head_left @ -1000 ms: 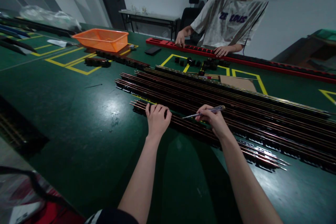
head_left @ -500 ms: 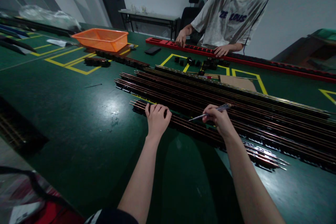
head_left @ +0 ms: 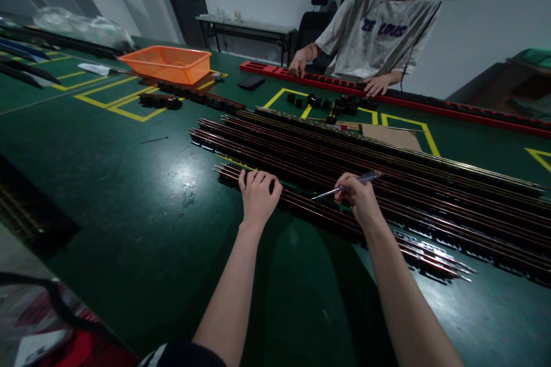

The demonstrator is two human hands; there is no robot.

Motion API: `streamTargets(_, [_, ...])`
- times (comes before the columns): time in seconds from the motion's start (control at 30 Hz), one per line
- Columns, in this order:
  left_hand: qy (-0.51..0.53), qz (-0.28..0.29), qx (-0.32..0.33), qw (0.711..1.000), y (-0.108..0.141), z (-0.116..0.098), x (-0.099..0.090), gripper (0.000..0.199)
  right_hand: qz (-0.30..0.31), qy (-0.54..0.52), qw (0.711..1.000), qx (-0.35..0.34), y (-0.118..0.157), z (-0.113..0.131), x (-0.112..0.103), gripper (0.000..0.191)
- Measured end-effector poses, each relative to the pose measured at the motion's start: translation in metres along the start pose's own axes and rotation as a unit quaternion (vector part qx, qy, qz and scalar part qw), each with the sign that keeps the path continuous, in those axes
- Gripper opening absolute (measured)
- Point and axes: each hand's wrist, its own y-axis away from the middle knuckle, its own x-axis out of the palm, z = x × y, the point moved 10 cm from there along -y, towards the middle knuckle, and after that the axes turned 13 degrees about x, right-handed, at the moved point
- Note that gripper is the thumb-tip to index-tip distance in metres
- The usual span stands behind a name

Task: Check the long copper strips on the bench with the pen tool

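Near the left end of a long black strip with copper rods (head_left: 301, 205), my left hand (head_left: 259, 192) grips over it from above, fingers curled across it. My right hand (head_left: 359, 198) is closed around a screwdriver (head_left: 344, 186) with a clear handle. Its thin shaft points left and down, with the tip at or just above the rods; contact cannot be made out. Several similar strips with rods (head_left: 297, 152) lie side by side just beyond. My right forearm covers part of the nearest strip, whose bright rod ends show at the right.
An orange basket (head_left: 172, 64) stands at the back left, with a phone (head_left: 252, 82) to its right. Small black parts (head_left: 313, 101) and cardboard (head_left: 390, 136) lie behind the strips. Across the table, a co-worker's hands (head_left: 376, 85) rest on a red rail (head_left: 451, 108).
My right hand and the screwdriver have shifted very slightly right. The co-worker's hand on the right has slid a little right along the red rail. My left hand stays in place.
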Motion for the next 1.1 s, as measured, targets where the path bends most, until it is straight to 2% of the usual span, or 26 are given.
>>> streamTargets(1.1, [0.014, -0.007, -0.003, 1.0, 0.0002, 0.0003, 0.0005, 0.019, -0.01, -0.002, 0.998, -0.061, 0.0043, 0.0073, 0.002, 0.015])
